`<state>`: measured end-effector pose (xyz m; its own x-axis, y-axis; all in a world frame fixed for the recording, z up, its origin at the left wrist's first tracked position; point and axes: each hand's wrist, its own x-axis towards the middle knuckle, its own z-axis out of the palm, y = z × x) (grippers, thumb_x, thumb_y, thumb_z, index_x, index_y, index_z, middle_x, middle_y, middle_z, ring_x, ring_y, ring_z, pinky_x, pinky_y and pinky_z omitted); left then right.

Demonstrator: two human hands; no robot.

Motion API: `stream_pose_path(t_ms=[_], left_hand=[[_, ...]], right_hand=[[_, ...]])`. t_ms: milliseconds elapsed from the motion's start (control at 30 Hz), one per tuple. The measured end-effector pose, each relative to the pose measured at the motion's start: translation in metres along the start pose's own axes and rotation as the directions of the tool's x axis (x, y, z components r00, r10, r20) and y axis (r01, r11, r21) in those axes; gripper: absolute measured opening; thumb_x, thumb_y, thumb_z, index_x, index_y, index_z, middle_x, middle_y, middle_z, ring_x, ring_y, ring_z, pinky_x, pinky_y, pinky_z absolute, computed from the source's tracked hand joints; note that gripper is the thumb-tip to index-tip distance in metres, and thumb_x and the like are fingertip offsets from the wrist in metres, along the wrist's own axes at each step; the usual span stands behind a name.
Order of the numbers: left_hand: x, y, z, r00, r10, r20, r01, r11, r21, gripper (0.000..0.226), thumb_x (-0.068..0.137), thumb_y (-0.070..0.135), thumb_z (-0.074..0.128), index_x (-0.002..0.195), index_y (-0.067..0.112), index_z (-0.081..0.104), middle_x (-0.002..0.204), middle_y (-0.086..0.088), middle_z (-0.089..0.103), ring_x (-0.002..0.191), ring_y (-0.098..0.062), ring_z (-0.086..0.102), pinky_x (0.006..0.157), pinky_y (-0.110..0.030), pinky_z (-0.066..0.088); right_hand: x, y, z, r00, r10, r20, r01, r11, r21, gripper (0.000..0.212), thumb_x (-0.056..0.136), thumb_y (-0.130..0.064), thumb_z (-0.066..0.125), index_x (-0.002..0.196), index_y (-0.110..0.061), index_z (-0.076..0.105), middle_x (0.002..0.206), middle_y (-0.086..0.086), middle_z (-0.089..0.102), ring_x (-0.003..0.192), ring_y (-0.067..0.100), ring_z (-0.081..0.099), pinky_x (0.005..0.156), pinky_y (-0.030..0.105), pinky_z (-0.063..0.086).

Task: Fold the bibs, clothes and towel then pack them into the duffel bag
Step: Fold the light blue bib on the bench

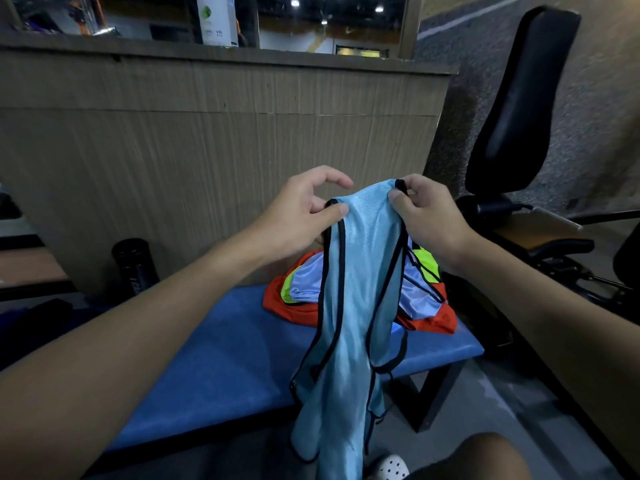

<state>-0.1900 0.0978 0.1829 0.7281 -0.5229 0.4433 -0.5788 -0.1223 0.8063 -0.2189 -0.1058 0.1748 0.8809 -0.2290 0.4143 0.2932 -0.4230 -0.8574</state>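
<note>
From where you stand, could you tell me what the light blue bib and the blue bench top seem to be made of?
The light blue bib looks like thin synthetic knit, probably polyester: fine ribbed weave, slight sheen, limp drape, black binding along its edges. The blue bench top looks like a matte padded cover, vinyl or cloth; I cannot tell which.

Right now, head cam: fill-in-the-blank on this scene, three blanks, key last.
The left hand and right hand each pinch one bib, whose trim is ____.
The pile of bibs lies on the bench, whose pad is ____.
A black bottle stands to the pile's ____.
Missing: black; blue; left.
</note>
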Motion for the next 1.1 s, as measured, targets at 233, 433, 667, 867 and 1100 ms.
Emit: stream_pose_path(t_ms=[233,433,667,867,1100], left_hand=[[0.011,0.004,0.006,0.998,-0.028,-0.060,0.037,0.989,0.142,0.011,0.099,0.013,0.058,0.094,0.009,0.067,0.085,-0.031,0.069,0.081,-0.041,0.068,0.061,-0.034,0.058],[0.017,0.010,0.009,0.988,-0.049,-0.145,0.072,0.985,0.154,0.008,0.092,0.017,0.069,0.087,0.011,0.069,0.074,-0.007,0.074,0.074,-0.018,0.073,0.072,-0.039,0.062],[0.015,0.024,0.000,0.993,-0.116,0.001,0.115,0.986,0.118,0.022,0.095,0.002,0.050,0.100,0.007,0.071,0.068,-0.006,0.068,0.069,-0.016,0.064,0.084,-0.042,0.056],[0.010,0.017,-0.006,0.998,-0.029,0.057,0.012,0.960,0.279,0.013,0.094,0.001,0.061,0.100,0.005,0.072,0.080,-0.012,0.075,0.080,-0.015,0.074,0.080,-0.030,0.061],[0.014,0.009,-0.007,0.992,0.120,-0.025,-0.095,0.879,0.467,0.015,0.091,0.022,0.071,0.081,0.010,0.068,0.095,-0.001,0.064,0.079,-0.005,0.059,0.070,-0.021,0.047]], right_hand=[[-0.016,-0.005,0.013,0.977,-0.192,-0.095,0.174,0.969,-0.176,0.034,0.087,-0.023,0.071,0.108,-0.016,0.046,0.097,-0.002,0.044,0.085,0.010,0.044,0.077,0.022,0.040],[-0.036,-0.008,0.031,0.978,-0.181,0.100,0.195,0.969,-0.151,0.036,0.074,-0.026,0.083,0.087,-0.010,0.053,0.077,0.007,0.062,0.070,0.018,0.057,0.067,0.031,0.047],[-0.029,-0.004,0.035,0.990,-0.131,-0.046,0.119,0.971,-0.207,0.038,0.073,-0.037,0.083,0.082,-0.016,0.053,0.075,-0.001,0.060,0.068,0.018,0.056,0.062,0.032,0.045],[-0.025,0.001,0.040,0.993,-0.115,0.013,0.116,0.974,-0.194,0.015,0.082,-0.023,0.061,0.082,-0.010,0.067,0.074,0.013,0.068,0.069,0.025,0.062,0.069,0.050,0.054],[-0.034,-0.006,0.034,0.982,-0.120,0.148,0.134,0.987,-0.089,0.024,0.098,-0.012,0.056,0.083,0.005,0.065,0.074,0.004,0.054,0.069,0.009,0.048,0.062,0.024,0.039]])
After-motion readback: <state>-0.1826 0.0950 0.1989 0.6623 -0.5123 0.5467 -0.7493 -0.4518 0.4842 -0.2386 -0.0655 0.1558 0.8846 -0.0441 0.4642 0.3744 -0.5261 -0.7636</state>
